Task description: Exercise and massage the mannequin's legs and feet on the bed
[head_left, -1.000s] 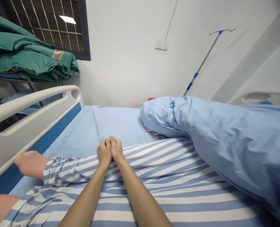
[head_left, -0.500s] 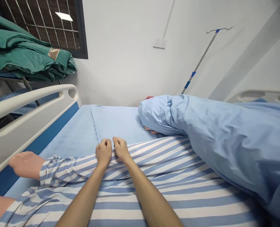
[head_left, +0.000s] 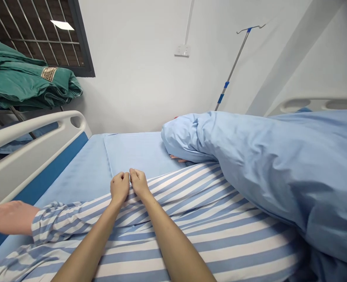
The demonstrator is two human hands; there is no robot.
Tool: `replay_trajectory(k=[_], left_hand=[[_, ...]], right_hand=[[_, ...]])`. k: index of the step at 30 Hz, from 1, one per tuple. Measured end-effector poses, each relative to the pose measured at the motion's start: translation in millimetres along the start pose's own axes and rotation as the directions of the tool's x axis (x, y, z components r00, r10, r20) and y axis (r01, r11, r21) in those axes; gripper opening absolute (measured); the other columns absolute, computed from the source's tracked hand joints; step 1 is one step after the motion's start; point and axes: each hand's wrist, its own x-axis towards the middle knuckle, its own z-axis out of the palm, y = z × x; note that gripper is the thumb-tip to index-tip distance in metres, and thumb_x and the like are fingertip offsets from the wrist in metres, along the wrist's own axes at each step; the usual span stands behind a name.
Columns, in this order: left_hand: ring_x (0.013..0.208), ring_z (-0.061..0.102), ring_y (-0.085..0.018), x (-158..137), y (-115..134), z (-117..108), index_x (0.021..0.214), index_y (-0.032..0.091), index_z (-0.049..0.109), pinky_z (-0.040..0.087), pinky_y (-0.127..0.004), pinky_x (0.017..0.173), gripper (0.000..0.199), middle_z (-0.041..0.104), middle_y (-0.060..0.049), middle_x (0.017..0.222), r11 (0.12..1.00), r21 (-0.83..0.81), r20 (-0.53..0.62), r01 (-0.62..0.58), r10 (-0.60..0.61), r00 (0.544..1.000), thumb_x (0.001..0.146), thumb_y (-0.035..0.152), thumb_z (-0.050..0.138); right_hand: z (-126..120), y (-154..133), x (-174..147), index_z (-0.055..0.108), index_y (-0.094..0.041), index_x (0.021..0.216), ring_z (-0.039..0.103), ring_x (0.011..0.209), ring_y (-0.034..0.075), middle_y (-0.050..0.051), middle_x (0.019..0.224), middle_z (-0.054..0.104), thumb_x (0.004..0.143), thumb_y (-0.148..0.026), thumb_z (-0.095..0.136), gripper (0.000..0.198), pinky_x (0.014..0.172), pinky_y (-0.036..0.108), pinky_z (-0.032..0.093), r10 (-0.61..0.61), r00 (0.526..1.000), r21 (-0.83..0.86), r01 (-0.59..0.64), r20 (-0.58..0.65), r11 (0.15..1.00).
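Note:
Both my hands are closed, side by side at the far edge of a striped trouser leg [head_left: 173,192], around its middle. My left hand [head_left: 120,185] has its knuckles up and its fingers curled under. Close beside it, my right hand [head_left: 138,182] is bent into a fist too. Whether either one grips cloth is hidden. The blue-and-white trousers are on a figure lying on the bed. A bare foot [head_left: 13,217] pokes out of the far cuff at left. A light blue quilt [head_left: 255,156] covers the figure's upper part at right, with fingertips [head_left: 177,158] showing under its edge.
A cream bed rail [head_left: 38,145] with a blue panel runs along the left. Beyond the legs lies the blue bed sheet [head_left: 132,150]. Farther back are a drip stand [head_left: 234,62], a wall socket [head_left: 182,50] and a folded green blanket [head_left: 29,86].
The view has shifted, so the bed and my hands sit farther left. My fists are a little closer together, still at the same part of the leg.

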Motion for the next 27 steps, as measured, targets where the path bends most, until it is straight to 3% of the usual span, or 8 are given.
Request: replay_trajectory(k=[5, 11, 19, 21, 23, 25, 27], left_hand=[[0.048, 0.033, -0.009, 2, 22, 21, 0.05, 0.021, 0.032, 0.025, -0.023, 0.048, 0.028, 0.032, 0.006, 0.046, 0.946, -0.305, -0.071, 0.113, -0.141, 0.987, 0.074, 0.031, 0.039], [0.048, 0.031, -0.009, -15, 15, 30, 0.051, 0.02, 0.03, 0.024, -0.024, 0.052, 0.033, 0.034, 0.006, 0.046, 0.991, -0.129, -0.12, -0.031, 0.016, 0.993, 0.08, 0.033, 0.038], [0.05, 0.033, -0.011, -15, 10, 30, 0.055, 0.021, 0.034, 0.023, -0.024, 0.053, 0.031, 0.04, 0.004, 0.049, 0.998, -0.055, -0.099, -0.037, 0.031, 0.995, 0.083, 0.033, 0.034], [0.051, 0.036, -0.011, -15, 10, 30, 0.057, 0.021, 0.037, 0.022, -0.024, 0.053, 0.031, 0.045, 0.003, 0.051, 0.999, -0.026, -0.086, -0.028, 0.026, 0.996, 0.084, 0.034, 0.033], [0.052, 0.039, -0.012, -15, 9, 30, 0.059, 0.022, 0.042, 0.022, -0.025, 0.053, 0.03, 0.05, 0.001, 0.055, 1.0, 0.029, -0.053, 0.002, 0.0, 0.999, 0.084, 0.035, 0.034], [0.053, 0.043, -0.013, -16, 11, 30, 0.062, 0.022, 0.048, 0.021, -0.025, 0.052, 0.026, 0.055, -0.001, 0.058, 0.994, 0.104, -0.003, 0.025, -0.024, 1.0, 0.083, 0.034, 0.038], [0.054, 0.045, -0.015, -16, 12, 30, 0.065, 0.022, 0.051, 0.02, -0.025, 0.051, 0.021, 0.057, -0.003, 0.06, 0.986, 0.167, 0.032, 0.028, -0.034, 0.999, 0.081, 0.032, 0.041]], right_hand=[[-3, -1, 3, 0.034, -0.02, 0.054, 0.028, 0.049, 0.008, -0.006, 0.05, 0.031, 0.08, -0.045, 0.04, 0.036, 0.046, 0.021, 0.026, 0.075, 0.996, 0.15, -0.068, -0.044, 0.986], [-6, 0, 3, 0.032, -0.02, 0.054, 0.028, 0.051, 0.008, -0.006, 0.052, 0.03, 0.079, -0.04, 0.043, 0.034, 0.047, 0.022, 0.027, 0.085, 0.99, 0.182, -0.064, -0.112, 0.981], [-7, 2, 3, 0.031, -0.021, 0.054, 0.029, 0.05, 0.009, -0.006, 0.05, 0.03, 0.079, -0.041, 0.042, 0.034, 0.047, 0.023, 0.028, 0.083, 0.993, 0.134, -0.072, -0.079, 0.988], [-10, -2, 3, 0.032, -0.021, 0.053, 0.031, 0.05, 0.01, -0.005, 0.049, 0.032, 0.081, -0.039, 0.04, 0.034, 0.048, 0.023, 0.028, 0.077, 0.994, 0.026, -0.076, -0.073, 0.997], [-16, -14, 4, 0.035, -0.021, 0.051, 0.032, 0.049, 0.01, -0.004, 0.048, 0.035, 0.082, -0.038, 0.04, 0.035, 0.051, 0.024, 0.026, 0.007, 0.996, -0.203, -0.025, -0.092, 0.979], [-22, -31, 4, 0.04, -0.021, 0.052, 0.03, 0.049, 0.011, -0.004, 0.047, 0.037, 0.081, -0.037, 0.044, 0.033, 0.053, 0.025, 0.023, -0.123, 0.989, -0.423, 0.08, -0.076, 0.903], [-28, -46, 5, 0.043, -0.021, 0.055, 0.028, 0.048, 0.011, -0.004, 0.047, 0.038, 0.081, -0.038, 0.046, 0.031, 0.054, 0.026, 0.021, -0.227, 0.974, -0.51, 0.194, -0.001, 0.838]])
